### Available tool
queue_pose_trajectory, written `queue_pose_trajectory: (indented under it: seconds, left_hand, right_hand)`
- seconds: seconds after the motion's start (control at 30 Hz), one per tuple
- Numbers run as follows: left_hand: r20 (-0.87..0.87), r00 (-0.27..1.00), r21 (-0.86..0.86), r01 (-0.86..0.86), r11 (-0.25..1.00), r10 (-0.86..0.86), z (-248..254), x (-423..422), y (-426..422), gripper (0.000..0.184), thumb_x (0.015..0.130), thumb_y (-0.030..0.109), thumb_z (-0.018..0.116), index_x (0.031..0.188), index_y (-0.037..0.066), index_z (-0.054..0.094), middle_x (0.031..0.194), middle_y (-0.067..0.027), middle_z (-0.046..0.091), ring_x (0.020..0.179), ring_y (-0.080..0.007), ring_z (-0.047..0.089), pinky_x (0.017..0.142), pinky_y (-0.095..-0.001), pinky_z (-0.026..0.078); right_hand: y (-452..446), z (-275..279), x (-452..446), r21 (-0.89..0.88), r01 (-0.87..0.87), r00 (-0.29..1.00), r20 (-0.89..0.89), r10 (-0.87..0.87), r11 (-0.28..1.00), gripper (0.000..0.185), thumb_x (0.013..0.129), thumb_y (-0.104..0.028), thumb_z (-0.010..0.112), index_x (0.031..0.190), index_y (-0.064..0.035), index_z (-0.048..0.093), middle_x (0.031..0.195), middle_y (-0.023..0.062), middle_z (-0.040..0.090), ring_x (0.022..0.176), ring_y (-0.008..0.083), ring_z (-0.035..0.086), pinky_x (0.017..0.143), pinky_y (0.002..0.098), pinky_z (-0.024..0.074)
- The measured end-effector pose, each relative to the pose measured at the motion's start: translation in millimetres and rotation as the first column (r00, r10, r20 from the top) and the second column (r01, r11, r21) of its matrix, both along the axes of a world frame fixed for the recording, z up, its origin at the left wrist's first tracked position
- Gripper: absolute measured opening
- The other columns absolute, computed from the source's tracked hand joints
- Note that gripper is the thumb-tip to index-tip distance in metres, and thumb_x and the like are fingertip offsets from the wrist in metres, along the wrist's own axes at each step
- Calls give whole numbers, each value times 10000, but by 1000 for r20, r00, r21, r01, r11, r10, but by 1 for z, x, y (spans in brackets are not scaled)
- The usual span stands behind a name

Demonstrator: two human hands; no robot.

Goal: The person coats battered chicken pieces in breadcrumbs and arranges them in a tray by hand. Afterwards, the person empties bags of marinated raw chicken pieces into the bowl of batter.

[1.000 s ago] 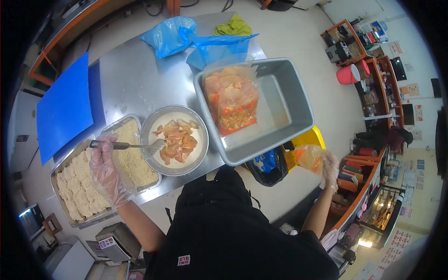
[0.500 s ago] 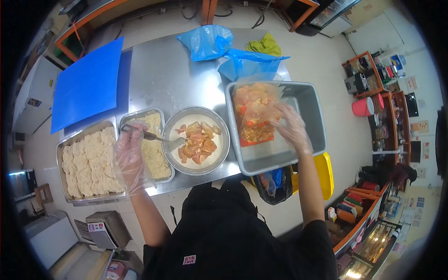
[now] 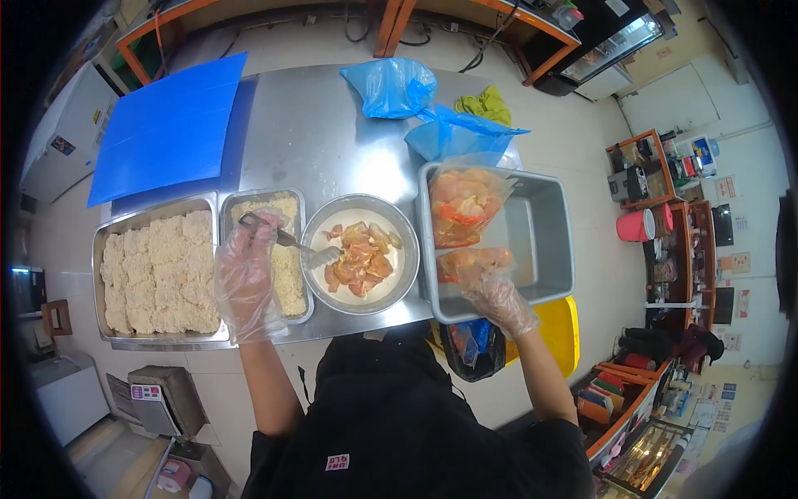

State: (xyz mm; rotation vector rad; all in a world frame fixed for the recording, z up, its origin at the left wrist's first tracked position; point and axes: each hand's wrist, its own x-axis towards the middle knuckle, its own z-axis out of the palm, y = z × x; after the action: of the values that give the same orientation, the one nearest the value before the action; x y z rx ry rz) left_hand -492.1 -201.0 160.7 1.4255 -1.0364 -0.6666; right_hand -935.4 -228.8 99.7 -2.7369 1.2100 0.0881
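My left hand, in a clear plastic glove, is closed around a dark-handled fork-like utensil. The utensil's pale, coated head lies over the left side of a round metal bowl. Raw chicken pieces sit in white batter in that bowl. My right hand, also gloved, reaches into a grey tub. Its fingers are curled on orange-tinted raw chicken; the glove hides part of the grip. Just behind it, a clear bag of chicken leans in the tub.
A tray of crumb-coated pieces stands at left, beside a smaller tray of crumbs. Behind are a blue board, blue plastic bags and a green cloth. A lined black bin and yellow container stand below the tub.
My right hand has moved from the side of the chicken bag down toward the tub's near left part, onto chicken there. My left hand keeps the utensil over the bowl. The view has shifted slightly.
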Motion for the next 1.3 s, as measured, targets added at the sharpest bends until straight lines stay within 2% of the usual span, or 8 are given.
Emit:
queue_pose_trajectory:
  seconds: [0.37, 0.57, 0.77, 0.97, 1.07, 1.17, 1.27, 1.3]
  left_hand:
    - [51, 998, 54, -29, 998, 26, 6, 1, 8, 159, 1046, 159, 650, 1079, 26, 730, 976, -65, 749, 919, -130, 666, 860, -293, 524]
    - [-29, 999, 34, -22, 999, 23, 5, 3, 9, 176, 1043, 185, 659, 1064, 24, 728, 987, -63, 758, 937, -139, 682, 864, -293, 527]
    - [59, 997, 83, -45, 995, 40, 2, 3, 10, 179, 1047, 195, 655, 1070, 35, 732, 990, -61, 762, 939, -139, 683, 866, -298, 527]
    - [32, 999, 47, -28, 998, 26, -4, 4, 11, 180, 1047, 199, 656, 1083, 40, 733, 996, -61, 764, 931, -137, 681, 855, -295, 524]
    - [54, 998, 49, -30, 998, 27, -2, 3, 10, 181, 1047, 201, 656, 1082, 41, 733, 998, -60, 764, 927, -139, 680, 853, -297, 524]
    - [49, 998, 38, -37, 999, 35, -2, 1, 9, 187, 1049, 209, 653, 1081, 44, 733, 996, -60, 764, 922, -140, 681, 848, -300, 526]
    - [60, 998, 69, -30, 997, 26, 5, -1, 13, 182, 1048, 206, 650, 1083, 51, 739, 997, -51, 763, 943, -138, 676, 875, -301, 518]
    - [66, 997, 111, -37, 993, 30, 10, -3, 16, 176, 1047, 198, 649, 1082, 53, 744, 1004, -44, 762, 966, -135, 667, 907, -301, 509]
  right_hand:
    - [9, 17, 5, 14, -3, 997, -76, 4, 1000, 336, 952, -113, 583, 1283, -75, 621, 1104, 190, 653, 1070, 341, 663, 930, 463, 537]
    - [-15, -4, 4, 69, 424, 898, 98, -429, 903, 221, 912, -95, 662, 1130, -96, 697, 1071, 199, 687, 991, 430, 664, 857, 525, 538]
    - [-80, -29, -6, -214, 389, 876, 386, -289, 896, 90, 893, -148, 703, 947, -80, 680, 907, 195, 674, 829, 438, 646, 747, 535, 524]
    - [-74, 18, 1, -237, 267, 951, 220, -216, 934, 158, 861, -171, 722, 973, -61, 707, 904, 206, 681, 854, 421, 657, 792, 517, 529]
    - [-67, 34, 11, -296, -54, 977, 181, 111, 954, 255, 875, -219, 710, 1067, -51, 720, 972, 208, 701, 929, 392, 682, 856, 496, 541]
    - [-87, -42, -46, -113, -181, 977, -135, 165, 977, 342, 923, -284, 666, 1173, -54, 706, 1092, 192, 715, 1060, 377, 680, 948, 475, 536]
    - [-109, 5, -3, 287, 372, 927, -164, -338, 882, 342, 970, -286, 609, 1201, -47, 690, 1194, 166, 709, 1165, 376, 654, 1000, 467, 522]
    - [-114, 0, 3, 342, 384, 913, -4, -407, 858, 343, 978, -284, 596, 1211, -48, 683, 1194, 167, 713, 1162, 372, 658, 998, 462, 527]
